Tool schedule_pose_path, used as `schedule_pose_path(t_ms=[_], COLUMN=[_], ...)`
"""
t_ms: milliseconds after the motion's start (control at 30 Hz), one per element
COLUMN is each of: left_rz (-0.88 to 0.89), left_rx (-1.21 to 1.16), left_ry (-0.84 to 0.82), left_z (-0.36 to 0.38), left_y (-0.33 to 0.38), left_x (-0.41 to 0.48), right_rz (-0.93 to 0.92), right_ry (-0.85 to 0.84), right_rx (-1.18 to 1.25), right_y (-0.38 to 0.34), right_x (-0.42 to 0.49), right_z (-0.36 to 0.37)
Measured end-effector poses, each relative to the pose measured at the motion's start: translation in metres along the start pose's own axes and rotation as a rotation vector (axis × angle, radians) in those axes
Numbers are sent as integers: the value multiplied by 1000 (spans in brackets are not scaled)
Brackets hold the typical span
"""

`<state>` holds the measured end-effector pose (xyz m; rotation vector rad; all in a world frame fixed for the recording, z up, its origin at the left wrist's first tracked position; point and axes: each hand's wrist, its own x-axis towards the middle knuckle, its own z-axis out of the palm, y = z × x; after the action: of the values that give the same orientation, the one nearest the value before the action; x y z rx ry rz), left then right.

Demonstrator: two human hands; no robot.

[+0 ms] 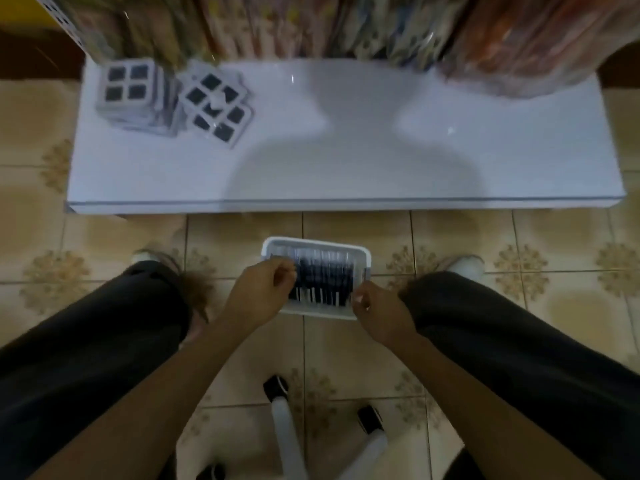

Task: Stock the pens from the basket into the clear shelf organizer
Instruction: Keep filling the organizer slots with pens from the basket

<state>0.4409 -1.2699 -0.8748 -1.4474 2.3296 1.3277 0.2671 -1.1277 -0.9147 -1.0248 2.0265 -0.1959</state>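
Steadying the white plastic basket, the right hand is gripping its rim; the left hand is pinching dark pens.

Pens blurred, shelved packets cropped above

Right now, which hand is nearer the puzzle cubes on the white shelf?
Left. The left hand is at the basket's left edge; the right hand at its right edge, farther from the puzzle cubes.
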Motion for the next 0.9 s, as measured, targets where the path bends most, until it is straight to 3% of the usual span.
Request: schedule_pose_path(t_ms=[133, 233, 367, 500, 667, 900], left_rz=[-120, -252, -406, -475, -531, -499], left_rx=[-24, -73, -163, -272, -238, -200], left_ry=[-79, -112, -27, -51, 50, 10], left_z=[71, 112, 150, 177, 196, 206], left_y=[-35, -57, -77, -86, -90, -92], left_x=[18, 40, 73, 97, 105, 114], right_rz=[44, 114, 214, 260, 274, 273], right_ry=[-76, -117, -106, -109, -147, -162], right_rx=[-76, 30, 244, 320, 427, 435], right_y=[29, 39, 47, 56, 50, 51], right_x=[30, 61, 92, 111, 124, 129], right_z=[34, 64, 102, 125, 135, 137])
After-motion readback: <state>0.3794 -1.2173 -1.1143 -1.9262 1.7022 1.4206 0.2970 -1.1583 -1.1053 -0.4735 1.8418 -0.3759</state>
